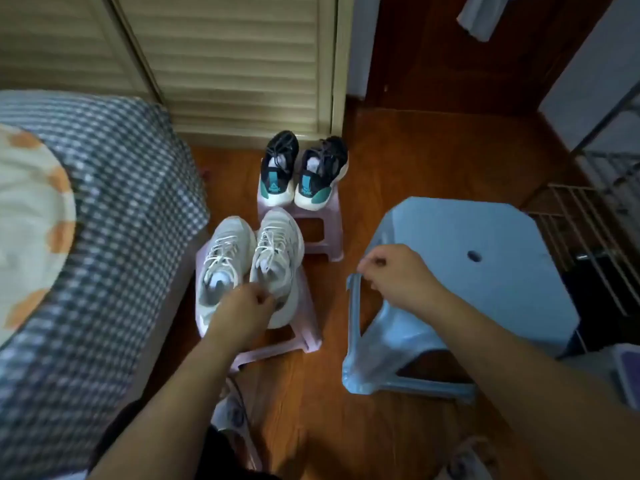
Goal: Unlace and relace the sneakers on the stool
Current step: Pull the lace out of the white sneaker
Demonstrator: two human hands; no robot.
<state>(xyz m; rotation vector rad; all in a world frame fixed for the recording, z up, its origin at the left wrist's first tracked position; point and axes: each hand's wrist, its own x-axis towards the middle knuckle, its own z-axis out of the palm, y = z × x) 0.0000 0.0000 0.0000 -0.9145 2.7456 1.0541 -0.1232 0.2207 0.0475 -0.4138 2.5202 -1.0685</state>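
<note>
Blue stool [485, 271] edge gripped by right hand [398, 271]; left hand [249, 306] fingers pinch white sneaker [277, 251] heel.

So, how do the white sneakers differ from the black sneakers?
The white sneakers sit on the nearer pink stool; the black sneakers on the farther one. The left hand grips a white sneaker's heel; the black pair is untouched. Both pairs are laced, toes pointing away.

Bare floor [329, 341] lies open between my left hand [246, 306] and right hand [391, 271]. The bed [114, 202] crowds my left hand's outer side; the blue stool [485, 289] blocks beyond my right.
</note>
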